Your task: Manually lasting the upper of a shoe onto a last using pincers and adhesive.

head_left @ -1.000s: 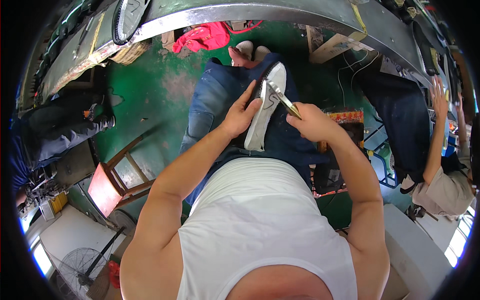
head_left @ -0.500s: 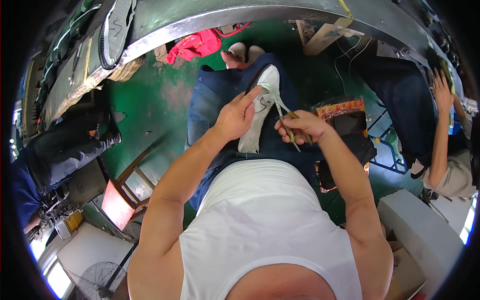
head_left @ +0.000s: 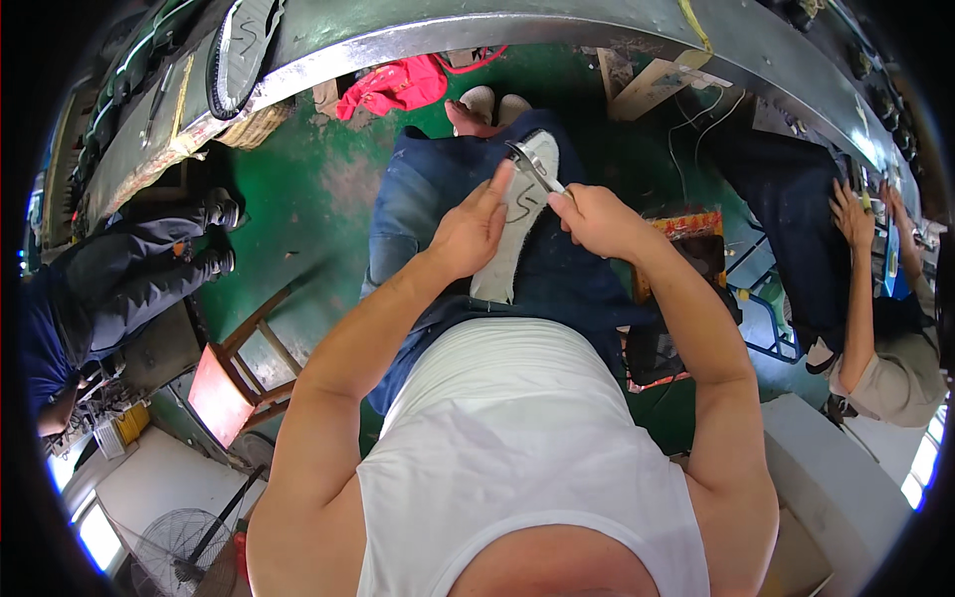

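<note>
A pale grey shoe upper point(head_left: 516, 231), sole side up with a dark curved line drawn on it, lies across my lap on blue cloth. Along its left edge my left hand point(head_left: 466, 227) is closed, fingers extending toward the toe. My right hand point(head_left: 600, 221) grips a metal tool that looks like pincers point(head_left: 534, 167). Its curved head rests at the toe's left edge, close to my left fingertips. Most of the tool's handles are hidden inside my right fist.
A metal-edged bench point(head_left: 418, 28) curves across the far side, bearing a similar shoe piece point(head_left: 242, 60). Red cloth point(head_left: 398, 86) lies under it. A wooden stool point(head_left: 224, 393) stands left, a black bag point(head_left: 662, 348) right. Co-workers sit right point(head_left: 895, 358) and stand left point(head_left: 109, 269).
My right hand has swung up and toward the toe, bringing the tool's head from beside the shoe upper onto its edge. My left hand stays on the upper.
</note>
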`<state>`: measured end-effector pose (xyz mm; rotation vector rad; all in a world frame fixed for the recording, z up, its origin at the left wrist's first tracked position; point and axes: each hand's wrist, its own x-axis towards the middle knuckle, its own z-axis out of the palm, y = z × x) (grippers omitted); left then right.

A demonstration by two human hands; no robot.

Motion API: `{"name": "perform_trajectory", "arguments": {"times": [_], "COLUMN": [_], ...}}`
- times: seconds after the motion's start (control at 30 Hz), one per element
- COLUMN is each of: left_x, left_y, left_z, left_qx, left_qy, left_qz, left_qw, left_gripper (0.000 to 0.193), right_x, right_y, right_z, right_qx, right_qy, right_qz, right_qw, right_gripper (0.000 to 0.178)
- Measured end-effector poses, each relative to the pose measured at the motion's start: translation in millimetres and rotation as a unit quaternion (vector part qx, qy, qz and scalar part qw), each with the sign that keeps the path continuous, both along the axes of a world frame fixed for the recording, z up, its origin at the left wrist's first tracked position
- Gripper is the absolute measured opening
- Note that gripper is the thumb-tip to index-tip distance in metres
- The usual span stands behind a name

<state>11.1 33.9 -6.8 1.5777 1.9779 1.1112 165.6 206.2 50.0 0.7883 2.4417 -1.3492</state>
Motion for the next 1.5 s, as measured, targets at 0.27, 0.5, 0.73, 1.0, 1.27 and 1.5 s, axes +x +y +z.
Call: {"name": "perform_trajectory", "arguments": {"times": [0.27, 0.5, 0.73, 1.0, 1.27, 1.5], "left_x": [-2, -15, -35, -33, -43, -5], "left_y": [0, 2, 22, 17, 6, -28], "left_z": [-2, -19, 12, 8, -6, -14], "left_qx": [-0.198, -0.155, -0.298, -0.305, -0.277, -0.173], "left_qy": [-0.104, -0.216, -0.419, -0.455, -0.49, -0.348], "left_qz": [0.05, 0.034, -0.013, -0.018, 0.005, -0.072], "left_qw": [0.973, 0.963, 0.858, 0.837, 0.827, 0.918], "left_gripper": [0.07, 0.064, 0.054, 0.054, 0.05, 0.079], "right_x": [5, 34, 60, 21, 46, 76], "right_y": [-11, -24, -36, -71, -81, -83], "right_z": [6, -13, 19, 37, -23, -7], "right_qx": [0.086, -0.057, -0.002, 0.271, 0.2, 0.199], "right_qy": [0.045, 0.012, -0.054, -0.059, 0.087, -0.068], "right_qz": [0.041, -0.012, 0.144, 0.265, 0.118, 0.117], "right_qw": [0.994, 0.998, 0.988, 0.924, 0.969, 0.971], "right_gripper": [0.047, 0.038, 0.031, 0.027, 0.018, 0.016]}}
